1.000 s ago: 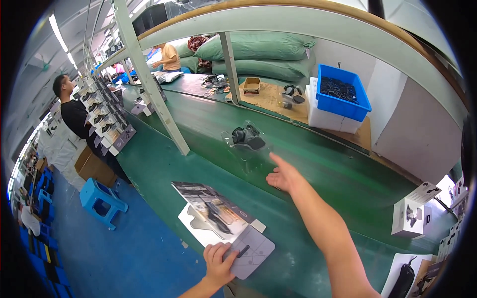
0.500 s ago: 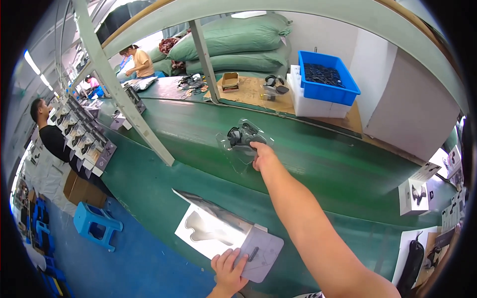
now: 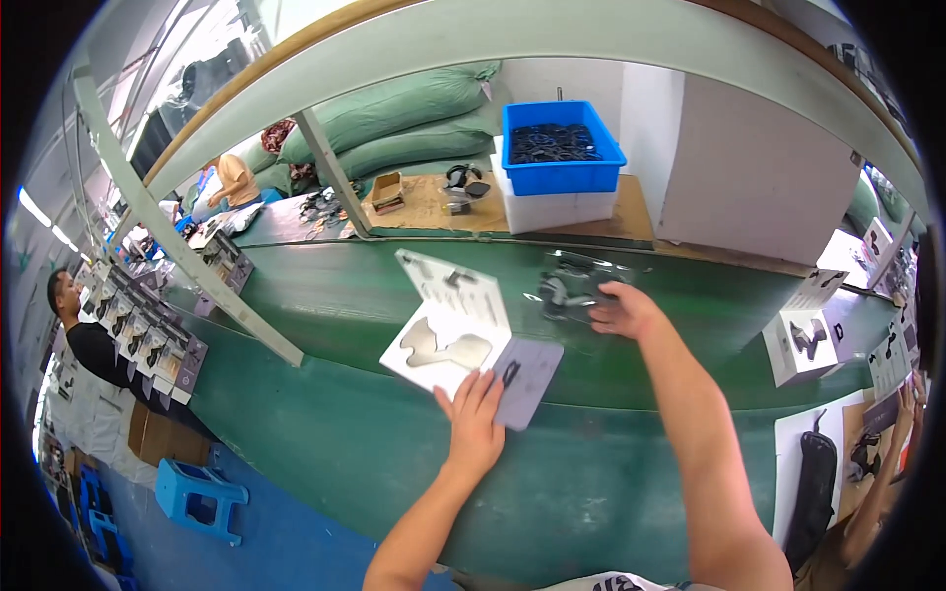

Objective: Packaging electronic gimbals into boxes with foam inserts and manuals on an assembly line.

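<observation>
My left hand (image 3: 476, 433) grips the near edge of an open white carton (image 3: 409, 357), its fingers laid across the edge and its thumb to the left. The carton's printed lid (image 3: 448, 294) stands up at the back, and a grey-purple panel (image 3: 532, 379) sits on its right side. A shaped cut-out shows in the white inside. To the right of the carton, my right hand (image 3: 623, 311) pinches the right edge of a clear plastic tray (image 3: 581, 286) with dark parts in it. The tray is blurred, so the parts' kind cannot be made out.
Both hands are over a long green bench (image 3: 345, 414). Beyond a rail stands a blue bin (image 3: 564, 177) of black parts. Display boxes line the left (image 3: 148, 325) and right (image 3: 803, 345). A black pouch (image 3: 816, 483) lies at right. A blue stool (image 3: 202, 497) and co-workers are at left.
The carton has moved forward and right with my left hand, and its lid stands more upright. My right hand has carried the tray rightward. The view has shifted to the right.
</observation>
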Motion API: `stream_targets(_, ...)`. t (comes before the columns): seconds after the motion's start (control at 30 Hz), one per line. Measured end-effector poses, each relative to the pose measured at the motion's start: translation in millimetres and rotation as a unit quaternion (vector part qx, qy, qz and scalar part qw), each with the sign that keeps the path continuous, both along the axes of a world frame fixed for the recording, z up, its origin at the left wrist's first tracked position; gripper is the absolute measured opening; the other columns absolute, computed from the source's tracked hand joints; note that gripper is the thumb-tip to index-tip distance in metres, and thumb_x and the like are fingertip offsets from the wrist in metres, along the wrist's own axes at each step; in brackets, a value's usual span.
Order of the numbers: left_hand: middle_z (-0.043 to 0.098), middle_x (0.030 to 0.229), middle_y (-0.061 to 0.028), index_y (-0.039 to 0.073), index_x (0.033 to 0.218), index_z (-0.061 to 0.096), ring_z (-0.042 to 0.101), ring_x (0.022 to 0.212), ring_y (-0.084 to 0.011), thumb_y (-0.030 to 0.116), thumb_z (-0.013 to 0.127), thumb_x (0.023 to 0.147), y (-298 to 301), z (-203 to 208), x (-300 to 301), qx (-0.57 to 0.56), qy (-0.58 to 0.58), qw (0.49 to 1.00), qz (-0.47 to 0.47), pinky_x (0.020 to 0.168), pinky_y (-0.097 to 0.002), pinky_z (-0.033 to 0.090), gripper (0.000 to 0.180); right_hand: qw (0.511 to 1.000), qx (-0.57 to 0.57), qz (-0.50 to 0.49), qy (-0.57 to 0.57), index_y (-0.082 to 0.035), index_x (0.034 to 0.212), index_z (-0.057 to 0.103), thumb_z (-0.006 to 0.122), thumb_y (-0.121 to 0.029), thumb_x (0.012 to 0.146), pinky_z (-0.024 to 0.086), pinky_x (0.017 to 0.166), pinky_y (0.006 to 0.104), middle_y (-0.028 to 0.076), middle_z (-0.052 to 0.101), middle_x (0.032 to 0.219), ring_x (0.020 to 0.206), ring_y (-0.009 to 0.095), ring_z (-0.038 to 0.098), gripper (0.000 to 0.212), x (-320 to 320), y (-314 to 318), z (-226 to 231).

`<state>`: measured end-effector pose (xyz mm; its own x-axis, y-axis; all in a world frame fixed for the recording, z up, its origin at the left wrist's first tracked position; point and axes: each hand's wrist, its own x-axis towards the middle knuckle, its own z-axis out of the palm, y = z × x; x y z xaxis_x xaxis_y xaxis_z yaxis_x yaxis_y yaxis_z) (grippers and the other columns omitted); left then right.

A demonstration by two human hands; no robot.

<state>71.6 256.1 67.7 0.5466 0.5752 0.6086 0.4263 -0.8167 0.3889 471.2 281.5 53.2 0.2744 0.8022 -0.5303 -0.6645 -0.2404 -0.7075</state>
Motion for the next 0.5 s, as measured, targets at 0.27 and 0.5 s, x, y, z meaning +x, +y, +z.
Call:
stream_targets(0.27, 0.057, 0.145, -0.0118, 0.004, 0.134, 0.059, 0.047, 0.140, -0.0334, -0.003, 0.060, 0.079, 43.1, -6.5, 127.9, 0.026, 0.015, 1.000, -0.009, 0.118, -0.0756, 0.005, 0.056, 0.997, -0.011, 0.072, -0.001, 0.000, 0.113, 0.063, 0.068, -0.021, 0.092, 0.054, 0.091, 0.0550, 0.026, 0.068, 0.106, 0.095, 0.039, 0.066, 0.030, 41.2, -122.8, 4.8)
stream_targets(0.5, 0.056, 0.147, -0.0119, 0.003, 0.135, 0.059, 0.046, 0.141, -0.0336, -0.005, 0.059, 0.080, 25.7, -1.3, 146.4, 0.011, 0.096, 0.994, -0.050, 0.120, -0.0710, 0.011, 0.055, 1.000, 0.021, 0.018, 0.013, 0.004, 0.119, 0.060, 0.067, -0.021, 0.094, 0.056, 0.089, 0.0478, 0.029, 0.068, 0.107, 0.095, 0.037, 0.068, 0.036, 24.3, -94.3, -12.6)
